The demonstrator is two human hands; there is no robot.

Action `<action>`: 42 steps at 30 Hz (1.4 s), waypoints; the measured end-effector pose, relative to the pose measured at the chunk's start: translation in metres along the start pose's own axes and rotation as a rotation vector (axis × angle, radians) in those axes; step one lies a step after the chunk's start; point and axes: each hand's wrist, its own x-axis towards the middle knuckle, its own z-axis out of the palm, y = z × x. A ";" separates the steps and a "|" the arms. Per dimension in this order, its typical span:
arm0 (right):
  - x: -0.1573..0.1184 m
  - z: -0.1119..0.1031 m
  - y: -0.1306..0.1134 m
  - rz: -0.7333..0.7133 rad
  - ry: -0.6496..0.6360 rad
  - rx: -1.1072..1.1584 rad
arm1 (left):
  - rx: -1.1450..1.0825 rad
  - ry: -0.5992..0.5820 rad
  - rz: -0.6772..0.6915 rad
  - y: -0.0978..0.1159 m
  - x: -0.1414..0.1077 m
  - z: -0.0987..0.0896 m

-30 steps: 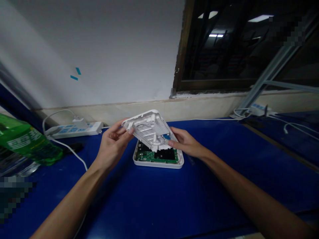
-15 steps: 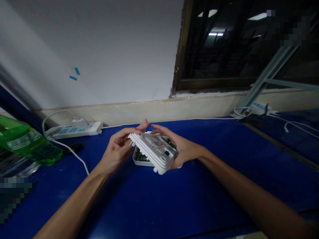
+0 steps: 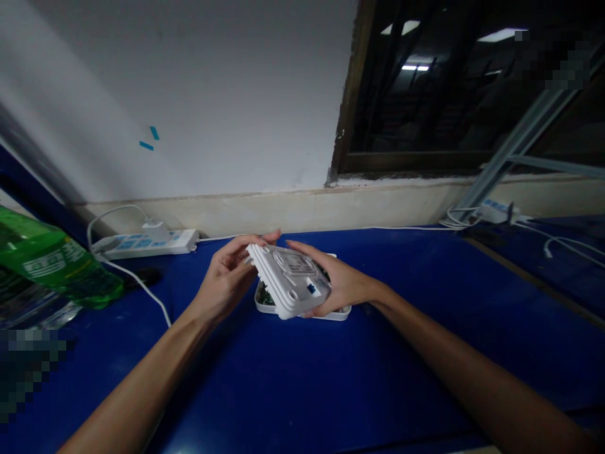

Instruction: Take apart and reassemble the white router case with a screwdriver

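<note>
A white plastic cover (image 3: 293,277) is tilted in the air between my hands, with ridged edges and a small dark blue opening on its face. My left hand (image 3: 227,271) grips its upper left corner. Around its right side my right hand (image 3: 343,280) is wrapped, thumb and fingers on opposite edges. Beneath the cover, a shallow white tray-like housing (image 3: 338,314) lies on the blue table (image 3: 302,378). Green circuit board (image 3: 267,296) shows inside the housing, mostly hidden by the cover and my hands.
At the left lie a green bottle (image 3: 61,258) and a white power strip (image 3: 151,243) with a cable curving onto the table. Another power strip (image 3: 494,211) with loose cables sits at the back right, beside a metal frame post (image 3: 510,148). A wall runs behind.
The white cover has turned in my hands, its lower end moving left and up, so more of its flat face shows. More of the housing's lower right edge is visible.
</note>
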 end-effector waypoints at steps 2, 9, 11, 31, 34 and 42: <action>0.002 0.000 -0.003 -0.023 0.060 -0.052 | 0.000 0.038 -0.010 0.002 0.001 0.001; -0.006 -0.008 -0.015 0.203 0.151 -0.439 | 0.174 0.246 -0.093 -0.017 0.009 -0.022; -0.011 -0.005 -0.016 0.254 0.117 -0.549 | 0.257 0.296 -0.137 -0.026 0.010 -0.032; -0.025 0.007 -0.011 0.292 -0.095 -0.491 | 1.182 -0.359 0.032 -0.019 0.003 -0.033; -0.026 0.002 -0.010 0.272 -0.143 -0.452 | 1.210 -0.346 0.034 -0.014 0.000 -0.030; -0.028 -0.005 -0.008 0.237 -0.186 -0.401 | 1.231 -0.530 0.032 -0.007 -0.005 -0.018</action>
